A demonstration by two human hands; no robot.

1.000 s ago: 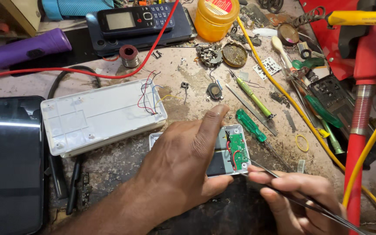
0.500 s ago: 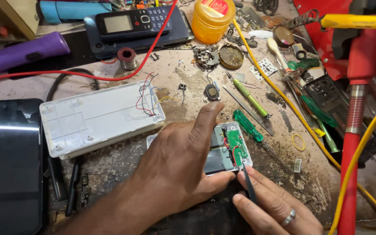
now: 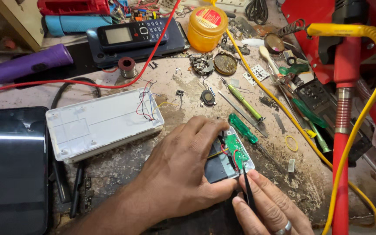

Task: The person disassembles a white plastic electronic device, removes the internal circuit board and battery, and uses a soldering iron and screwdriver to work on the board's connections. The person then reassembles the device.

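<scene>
My left hand (image 3: 183, 169) lies over a small opened white device (image 3: 229, 159) on the workbench, pinning it down with fingers and thumb. Inside the device sit a green circuit board (image 3: 235, 150) with red and yellow wires and a dark battery. My right hand (image 3: 270, 209), at the bottom edge, pinches thin black tweezers (image 3: 248, 189). The tweezer tip points up at the lower end of the green board.
A white plastic case (image 3: 103, 124) with thin wires lies left of my hands, a black tablet (image 3: 11, 169) further left. Green screwdrivers (image 3: 242, 128), a keypad phone (image 3: 131, 34), a yellow jar (image 3: 207, 26), a purple torch (image 3: 29, 63) and a red-and-yellow cabled tool (image 3: 342, 130) crowd the bench.
My right hand has moved left and up from the lower right, turning the tweezers from lying nearly flat to pointing up at the green board. My left hand stays on the device.
</scene>
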